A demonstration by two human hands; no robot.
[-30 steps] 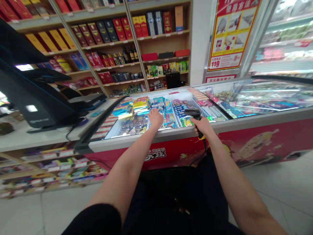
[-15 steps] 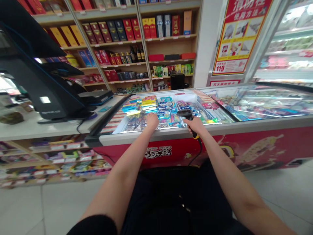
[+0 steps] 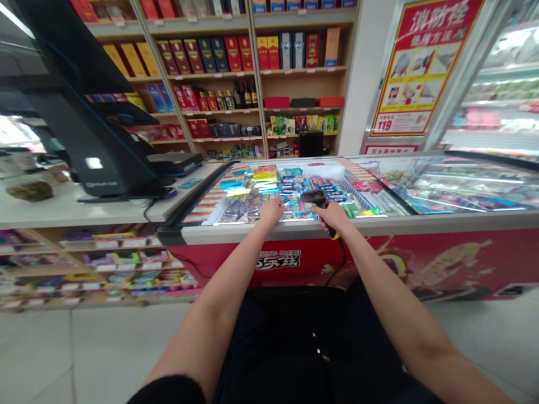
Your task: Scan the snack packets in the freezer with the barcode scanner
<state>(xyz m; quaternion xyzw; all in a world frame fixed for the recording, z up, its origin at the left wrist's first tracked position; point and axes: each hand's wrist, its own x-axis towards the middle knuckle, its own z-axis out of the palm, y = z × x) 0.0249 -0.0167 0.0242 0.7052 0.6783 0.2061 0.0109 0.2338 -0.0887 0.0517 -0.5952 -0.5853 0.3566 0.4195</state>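
My right hand (image 3: 334, 217) is wrapped round the handle of a black barcode scanner (image 3: 315, 197), its head tilted toward the left and a cable hanging below. My left hand (image 3: 272, 211) is closed over the front part of a glass-topped chest freezer (image 3: 379, 225). A small blue bit shows by its fingertips, too small to make out. Around and beyond it are piles of wrapped ice creams: yellow packs (image 3: 265, 175), blue packs (image 3: 293, 182) and more blue-and-white packs (image 3: 334, 191) in a white basket on the right.
At the left a dark checkout terminal (image 3: 113, 168) stands on a white counter (image 3: 126, 212). Shelves of boxed bottles (image 3: 219, 55) line the back wall. A red fire-hydrant sign (image 3: 425, 73) hangs at the right. Below the counter are racks of small goods (image 3: 143, 280).
My left hand has moved slightly right, toward the scanner, and its fingers look more curled. The scanner's head has turned a little to the left. The whole view has shifted slightly.
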